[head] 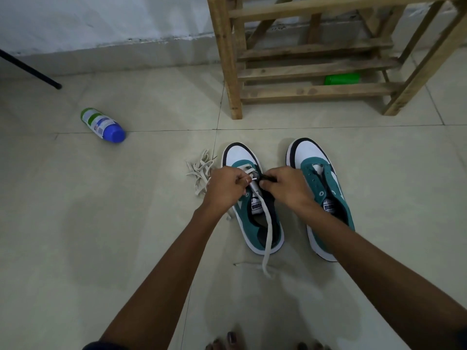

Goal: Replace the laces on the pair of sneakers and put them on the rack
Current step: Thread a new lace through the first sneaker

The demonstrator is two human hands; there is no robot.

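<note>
Two teal and white sneakers stand side by side on the tiled floor, toes pointing away. Both hands work over the eyelets of the left sneaker (257, 223). My left hand (225, 188) pinches a white lace (268, 238), which trails over the shoe's opening onto the floor. My right hand (285, 186) pinches something dark at the eyelets, probably a black lace end. The right sneaker (326, 198) has no lace in its eyelets. A loose bundle of white laces (199, 173) lies on the floor left of the left sneaker.
A wooden slatted rack (316, 69) stands just beyond the sneakers, with a green object (342, 79) under its lowest shelf. A white bottle with a blue cap (103, 125) lies at the left. A black pole foot (56, 85) rests near the wall. My toes (231, 337) show at the bottom edge.
</note>
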